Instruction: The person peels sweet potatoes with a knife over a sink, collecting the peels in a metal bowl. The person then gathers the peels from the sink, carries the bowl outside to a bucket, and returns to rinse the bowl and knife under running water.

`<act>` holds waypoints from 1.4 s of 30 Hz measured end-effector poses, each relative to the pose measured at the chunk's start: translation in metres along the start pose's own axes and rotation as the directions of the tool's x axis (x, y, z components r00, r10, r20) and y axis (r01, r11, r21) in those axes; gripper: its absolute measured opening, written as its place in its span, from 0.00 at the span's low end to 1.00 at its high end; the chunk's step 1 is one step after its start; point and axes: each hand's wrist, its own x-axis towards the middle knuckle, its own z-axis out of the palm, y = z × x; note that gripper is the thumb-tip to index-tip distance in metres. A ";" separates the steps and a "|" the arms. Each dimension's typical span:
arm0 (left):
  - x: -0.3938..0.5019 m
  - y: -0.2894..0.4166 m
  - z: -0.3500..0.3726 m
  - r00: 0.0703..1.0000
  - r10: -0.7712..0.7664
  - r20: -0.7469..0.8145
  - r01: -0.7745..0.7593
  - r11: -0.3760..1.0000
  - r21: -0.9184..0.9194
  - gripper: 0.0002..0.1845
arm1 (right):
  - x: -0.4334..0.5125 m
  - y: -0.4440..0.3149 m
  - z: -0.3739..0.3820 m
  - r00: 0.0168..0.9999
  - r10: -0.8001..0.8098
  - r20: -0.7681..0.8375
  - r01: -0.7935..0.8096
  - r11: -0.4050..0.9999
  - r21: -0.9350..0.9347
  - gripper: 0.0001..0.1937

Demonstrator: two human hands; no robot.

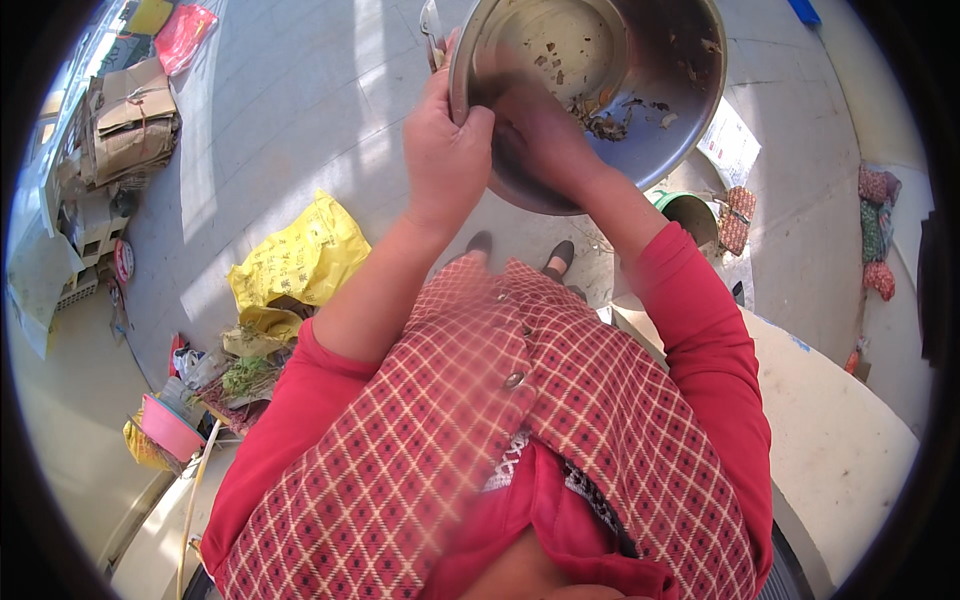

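A large metal basin (660, 142) is tilted in front of me at the top of the view. My left hand (450, 142) grips its rim, thumb over the edge; a metal utensil (433, 34), its kind unclear, sticks up beside those fingers. Inside the basin, against its near left wall, is my right hand (536, 124), blurred, its fingers hard to make out. Dark wet scraps (604, 124) lie along the basin's lower wall, and small brown bits dot its bottom.
A yellow plastic sack (300, 251) lies on the floor at left, near plant scraps (247, 375) and a pink basin (171, 429). Flattened cardboard (135, 112) is stacked farther left. A green-rimmed bucket (686, 214) stands below the metal basin, and a pale tabletop (825, 420) is at right.
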 end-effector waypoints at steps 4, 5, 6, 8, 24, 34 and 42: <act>0.011 0.002 -0.003 0.985 0.174 0.009 -0.174 0.977 0.123 0.26 | -0.003 0.020 -0.052 0.975 -0.139 -0.174 0.121 0.986 -0.114 0.11; 0.013 0.002 -0.002 0.974 0.225 0.009 -0.224 0.962 0.155 0.22 | 0.009 0.032 -0.065 0.947 -0.133 -0.292 0.088 0.983 -0.162 0.12; 0.013 0.002 0.000 0.965 0.263 0.012 -0.262 0.951 0.166 0.19 | 0.022 0.048 -0.083 0.912 -0.168 -0.375 0.040 0.945 -0.324 0.13; 0.013 0.004 0.003 0.945 0.326 0.018 -0.325 0.931 0.166 0.17 | 0.028 0.067 -0.094 0.866 -0.152 -0.477 -0.161 0.817 -0.553 0.16; 0.035 0.019 0.014 0.924 0.382 0.001 -0.378 0.913 0.153 0.15 | 0.039 0.002 -0.048 0.801 -0.183 -0.570 0.133 0.983 -0.129 0.13; 0.083 0.048 0.030 0.645 0.763 0.034 -0.738 0.611 0.286 0.12 | 0.055 0.058 -0.060 0.908 0.023 -0.417 -0.056 0.996 -0.066 0.14; 0.124 0.067 0.069 0.257 0.966 -0.043 -0.942 0.260 0.214 0.22 | 0.017 0.095 -0.119 0.904 0.041 -0.426 -0.147 0.964 -0.220 0.14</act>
